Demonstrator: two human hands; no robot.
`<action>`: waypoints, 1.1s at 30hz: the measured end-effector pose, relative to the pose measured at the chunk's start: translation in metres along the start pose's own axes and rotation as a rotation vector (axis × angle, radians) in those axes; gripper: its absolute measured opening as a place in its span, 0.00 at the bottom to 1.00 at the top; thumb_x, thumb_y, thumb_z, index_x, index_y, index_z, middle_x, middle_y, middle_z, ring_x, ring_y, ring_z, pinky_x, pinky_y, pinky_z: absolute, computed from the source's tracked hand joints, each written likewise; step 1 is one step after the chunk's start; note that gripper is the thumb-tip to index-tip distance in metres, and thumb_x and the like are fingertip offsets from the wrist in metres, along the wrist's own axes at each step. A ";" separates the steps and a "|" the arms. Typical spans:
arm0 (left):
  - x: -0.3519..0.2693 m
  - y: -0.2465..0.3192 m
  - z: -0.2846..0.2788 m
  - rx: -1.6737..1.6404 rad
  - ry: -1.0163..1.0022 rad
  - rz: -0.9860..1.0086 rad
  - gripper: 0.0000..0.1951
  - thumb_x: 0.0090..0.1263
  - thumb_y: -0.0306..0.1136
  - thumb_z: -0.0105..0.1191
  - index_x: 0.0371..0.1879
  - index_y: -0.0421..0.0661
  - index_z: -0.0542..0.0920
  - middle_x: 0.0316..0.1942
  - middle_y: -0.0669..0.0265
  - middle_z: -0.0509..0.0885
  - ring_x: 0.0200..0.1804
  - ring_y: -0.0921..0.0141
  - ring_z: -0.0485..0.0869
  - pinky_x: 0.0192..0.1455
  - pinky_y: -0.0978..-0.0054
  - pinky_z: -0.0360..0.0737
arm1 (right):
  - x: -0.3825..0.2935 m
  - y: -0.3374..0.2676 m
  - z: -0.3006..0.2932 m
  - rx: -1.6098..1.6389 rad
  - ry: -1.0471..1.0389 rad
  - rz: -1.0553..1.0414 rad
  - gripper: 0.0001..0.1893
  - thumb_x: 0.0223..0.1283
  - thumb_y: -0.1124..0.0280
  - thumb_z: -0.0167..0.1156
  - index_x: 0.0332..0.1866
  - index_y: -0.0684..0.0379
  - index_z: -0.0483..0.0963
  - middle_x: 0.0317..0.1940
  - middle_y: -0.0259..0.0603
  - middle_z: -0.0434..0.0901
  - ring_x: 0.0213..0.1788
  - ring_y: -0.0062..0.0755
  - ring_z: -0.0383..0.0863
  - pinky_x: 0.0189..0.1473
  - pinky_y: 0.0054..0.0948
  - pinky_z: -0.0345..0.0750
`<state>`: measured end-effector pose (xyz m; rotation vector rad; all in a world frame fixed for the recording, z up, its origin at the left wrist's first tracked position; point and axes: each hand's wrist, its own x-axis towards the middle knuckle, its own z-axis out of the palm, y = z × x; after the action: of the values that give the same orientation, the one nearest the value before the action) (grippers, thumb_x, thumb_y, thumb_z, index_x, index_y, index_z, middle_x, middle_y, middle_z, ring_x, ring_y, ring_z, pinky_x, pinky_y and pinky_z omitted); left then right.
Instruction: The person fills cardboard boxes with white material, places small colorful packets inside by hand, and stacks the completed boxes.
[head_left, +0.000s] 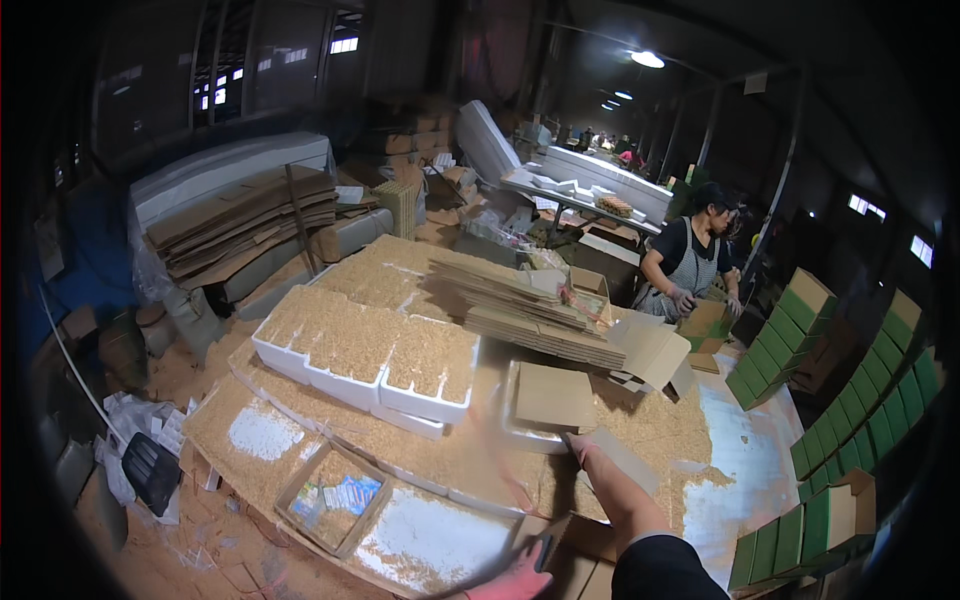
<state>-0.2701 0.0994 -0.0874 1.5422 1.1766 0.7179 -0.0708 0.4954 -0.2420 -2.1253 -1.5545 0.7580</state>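
Observation:
At the bottom edge my left hand (517, 576), in a pink glove, grips the side of an open cardboard box (581, 536), whose inside is in shadow. My right arm reaches forward over the table. My right hand (580, 448), also gloved, is at the near corner of a flat cardboard piece (553, 394); whether its fingers close on it is unclear. That piece lies on a white foam tray (534, 441). Beside my right forearm, a pale cardboard flap (622, 459) slants over the wood shavings.
Foam trays filled with shavings (345, 337) stand left of centre. Stacked flat cardboard (532, 311) lies behind. A shallow box with printed packets (334, 496) is front left. Green boxes (780, 337) are stacked at right. Across the table, a gloved co-worker (694, 262) handles a box (705, 326).

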 end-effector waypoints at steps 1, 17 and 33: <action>-0.002 -0.001 0.000 -0.033 -0.003 -0.020 0.37 0.63 0.33 0.48 0.71 0.35 0.54 0.69 0.35 0.58 0.71 0.43 0.58 0.73 0.60 0.59 | 0.022 0.008 0.014 -0.008 0.002 0.013 0.26 0.61 0.49 0.61 0.51 0.64 0.78 0.49 0.45 0.82 0.45 0.37 0.83 0.48 0.32 0.79; 0.002 -0.010 -0.019 -0.026 -0.022 0.050 0.37 0.69 0.40 0.51 0.72 0.34 0.52 0.72 0.38 0.53 0.72 0.44 0.58 0.75 0.60 0.58 | -0.179 -0.085 -0.144 0.910 -0.628 -0.112 0.08 0.63 0.74 0.59 0.44 0.63 0.80 0.38 0.36 0.83 0.39 0.21 0.78 0.43 0.25 0.77; 0.002 0.035 -0.017 -0.597 0.011 -0.068 0.27 0.78 0.44 0.46 0.69 0.39 0.65 0.60 0.61 0.77 0.57 0.74 0.78 0.58 0.76 0.77 | -0.356 0.012 -0.378 0.219 -0.830 -0.181 0.35 0.54 0.55 0.69 0.64 0.65 0.72 0.52 0.45 0.83 0.51 0.29 0.78 0.55 0.26 0.72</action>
<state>-0.2730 0.1078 -0.0490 0.9941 0.9047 0.9303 0.0939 0.1513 0.1107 -1.5405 -1.8792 1.7917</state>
